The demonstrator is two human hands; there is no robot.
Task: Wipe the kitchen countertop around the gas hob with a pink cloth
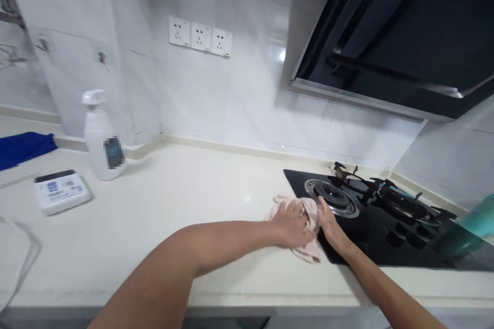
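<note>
A pale pink cloth (306, 252) lies bunched on the white countertop, against the left edge of the black gas stove (366, 247). My left hand (294, 223) presses down on it, with its fingers curled over the fabric. Just to the right, at the stove's edge, is my right hand (332, 227). Its fingers are stretched out and its fingertips come close to the cloth; whether they touch it I cannot tell. The near burner (331, 195) has no grate over it and sits just beyond my right fingertips.
A white spray bottle (101, 139) and a white box-shaped device (62, 191) stand at the left, near a blue cloth (25, 149). Metal pot grates (355, 182) are at the stove's back. A dark range hood (401, 36) overhangs it. Something green (480, 216) is at the far right.
</note>
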